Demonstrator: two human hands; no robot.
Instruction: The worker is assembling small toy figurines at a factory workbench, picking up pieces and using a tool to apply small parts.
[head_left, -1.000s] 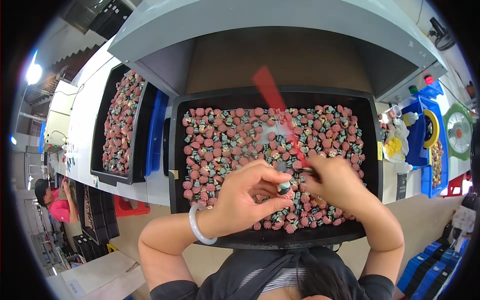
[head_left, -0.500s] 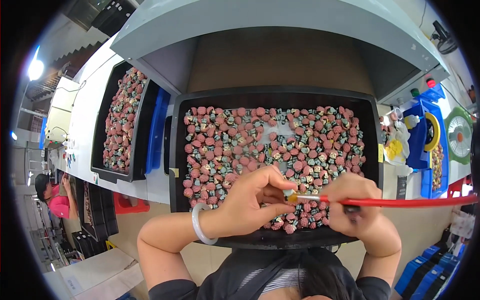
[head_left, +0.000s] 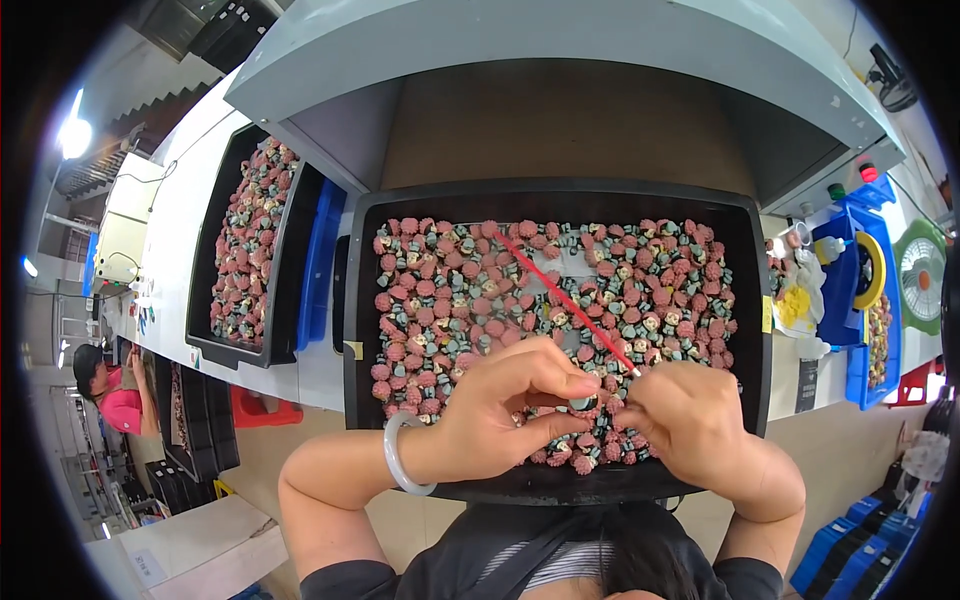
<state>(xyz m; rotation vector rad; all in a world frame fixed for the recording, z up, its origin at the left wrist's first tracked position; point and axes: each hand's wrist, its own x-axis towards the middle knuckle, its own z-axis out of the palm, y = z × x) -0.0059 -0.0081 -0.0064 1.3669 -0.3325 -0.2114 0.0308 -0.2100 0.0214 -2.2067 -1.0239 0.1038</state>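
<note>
White counter [head_left: 165, 290], bearing the work. Nearest items: left hand [head_left: 500, 410], a smooth, pale bracelet [head_left: 392, 450] on its wrist, thumb and fingertips pinched on one small figure [head_left: 583, 403], held up over the near part of a black tray [head_left: 357, 290]. Right hand [head_left: 695, 425], just beside it: fingers curled firmly round a slim, straight red stick [head_left: 560, 290], pale where it enters the grip, its near end hidden.

Hazards, in my judgement: the figure, mostly covered by fingertips, could slip from so narrow a pinch and be lost among its likes; the stick's long free end could knock the heap if the wrist turns carelessly.

Under the hands: many loose pieces [head_left: 430, 310], knobbly dusty-pink rounds mixed with smoother grey-green and cream parts; tray walls dark, matte, straight-sided.

Farther left: second black tray [head_left: 283, 290], similarly filled. Farther right: yellow ring [head_left: 871, 270], round green fan [head_left: 920, 275]. Beyond the main tray: bluish-grey cabinet [head_left: 560, 40], brown inside. Far left: seated co-worker [head_left: 122, 405], pink top.
</note>
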